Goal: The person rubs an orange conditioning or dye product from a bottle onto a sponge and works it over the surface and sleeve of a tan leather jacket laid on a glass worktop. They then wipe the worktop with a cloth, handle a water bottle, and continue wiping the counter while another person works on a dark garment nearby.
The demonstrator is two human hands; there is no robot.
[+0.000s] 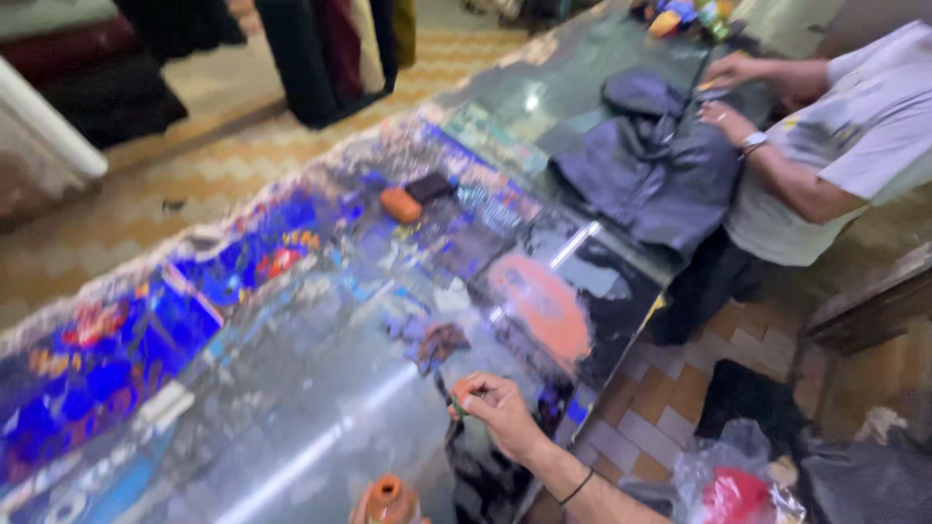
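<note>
My right hand (497, 412) reaches in from the lower right with a black band on its wrist. Its fingers pinch a small green thing (460, 400) just above the near edge of a glossy counter (320, 388). The picture is too blurred to tell what the green thing is. Small dark scraps of cloth (439, 340) lie on the counter just beyond the hand. An orange-brown bottle-like top (388, 499) shows at the bottom edge. My left hand is out of view.
Farther along the counter another person in a white shirt (854, 126) has both hands on a dark blue-grey garment (650, 165). An orange block (400, 205) and a dark block (428, 186) sit mid-counter. Plastic bags (728, 480) lie on the tiled floor. Clothes (330, 49) hang beyond.
</note>
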